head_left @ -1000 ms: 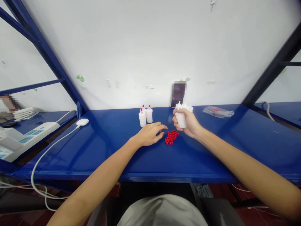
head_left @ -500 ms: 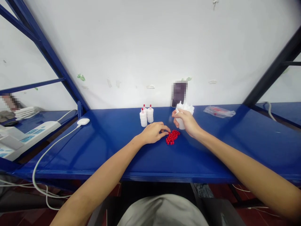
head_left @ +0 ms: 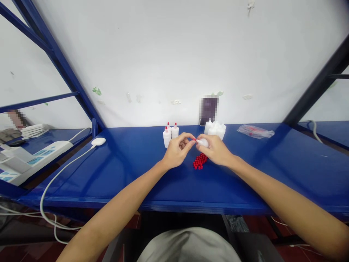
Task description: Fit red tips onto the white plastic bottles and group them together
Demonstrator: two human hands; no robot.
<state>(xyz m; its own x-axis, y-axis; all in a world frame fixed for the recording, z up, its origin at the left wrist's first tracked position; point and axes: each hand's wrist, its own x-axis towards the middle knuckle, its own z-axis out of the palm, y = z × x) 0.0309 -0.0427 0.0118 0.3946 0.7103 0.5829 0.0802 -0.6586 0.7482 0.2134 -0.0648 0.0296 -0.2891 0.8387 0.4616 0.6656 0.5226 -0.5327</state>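
My right hand [head_left: 215, 151] is closed round a small white bottle [head_left: 204, 142] that lies sideways, its neck pointing left. My left hand [head_left: 177, 149] pinches a small red cap [head_left: 194, 139] right at that bottle's neck. Both hands hover just above a heap of red caps [head_left: 200, 161] on the blue table [head_left: 122, 174]. Behind my left hand stand capped white bottles with red tips [head_left: 169, 134]. A cluster of uncapped white bottles [head_left: 215, 128] stands behind my right hand.
A clear plastic bag [head_left: 255, 131] lies at the back right. A dark phone [head_left: 208, 109] leans on the white wall. At the left a white cable with a puck [head_left: 98, 141] runs off the table edge beside a white power strip [head_left: 32, 162]. Blue frame struts rise on both sides.
My right hand took one white bottle from the cluster and brought it toward me. My left hand picked a red cap from the heap and raised it to the bottle's neck.
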